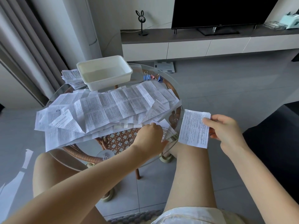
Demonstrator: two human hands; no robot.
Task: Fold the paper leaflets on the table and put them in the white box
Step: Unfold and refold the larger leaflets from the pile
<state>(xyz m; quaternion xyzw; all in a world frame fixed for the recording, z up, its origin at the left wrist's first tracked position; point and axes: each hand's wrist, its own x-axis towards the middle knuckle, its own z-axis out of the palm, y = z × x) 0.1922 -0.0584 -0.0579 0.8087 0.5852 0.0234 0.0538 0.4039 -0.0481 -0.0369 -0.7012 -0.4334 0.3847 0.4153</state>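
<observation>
Holding a folded leaflet out past the right edge of the counter, the right hand pinches the paper's right side, thumb on the printed face and the fingers curled behind it, so the sheet hangs upright above the person's right knee. To the left of those fingers, the left hand reaches over the counter's near edge with its back to the camera. Its fingers bend down onto a small leaflet at the near right corner of the paper heap, but they are hidden, so I cannot tell whether they grip the sheet or only touch it. Just beyond and to the left of the left hand's fingers spreads the pile of leaflets, long creased sheets lying unfolded and overlapping across most of the glass top, some hanging over the left rim. Farther away from both hands, at the far side of the counter, sits the white box, with no paper showing inside it. A stack of folded leaflets lies beside its left wall, and a few binder clips lie to its right, well apart from the right hand.
</observation>
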